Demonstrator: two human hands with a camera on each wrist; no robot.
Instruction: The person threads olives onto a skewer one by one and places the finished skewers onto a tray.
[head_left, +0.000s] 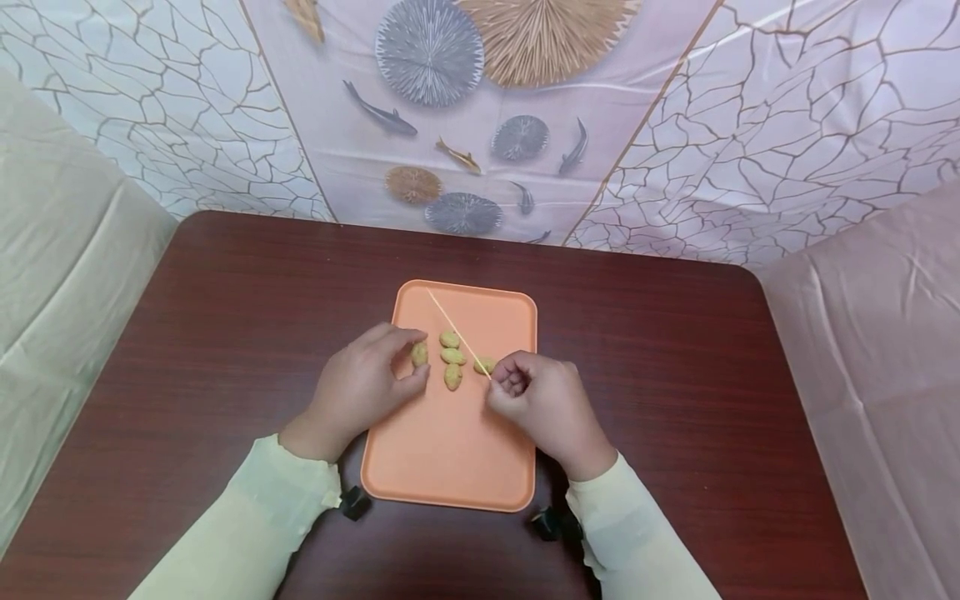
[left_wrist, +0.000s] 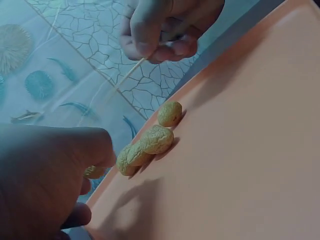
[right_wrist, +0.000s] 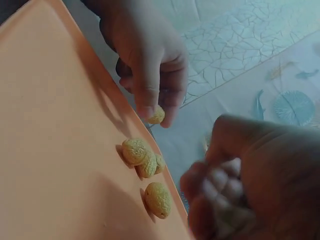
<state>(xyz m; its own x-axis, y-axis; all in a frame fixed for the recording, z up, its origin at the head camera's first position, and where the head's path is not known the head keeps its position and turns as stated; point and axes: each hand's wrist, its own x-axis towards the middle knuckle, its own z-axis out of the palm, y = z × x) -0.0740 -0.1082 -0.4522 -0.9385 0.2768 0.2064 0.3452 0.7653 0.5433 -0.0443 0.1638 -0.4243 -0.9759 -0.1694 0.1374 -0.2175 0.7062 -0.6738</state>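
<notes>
My left hand [head_left: 352,385] pinches a small wrinkled yellow oval piece [head_left: 420,355] between thumb and fingertips, above the left side of an orange tray [head_left: 450,467]. In the right wrist view, part of that held piece [right_wrist: 157,116] shows below the thumb. A thin pale skewer [head_left: 456,327] is pinched near one end by my right hand [head_left: 551,410]; it slants up and left over the tray. Three similar yellow pieces [head_left: 453,357] lie close together on the tray between the hands. Another yellow piece [head_left: 482,365] lies beside the right fingertips.
The tray rests on a dark reddish-brown table [head_left: 660,358]. Behind it hangs a patterned cloth [head_left: 465,142], with pale drapes at both sides. Small black items [head_left: 356,503] show by each wrist near the tray's front corners.
</notes>
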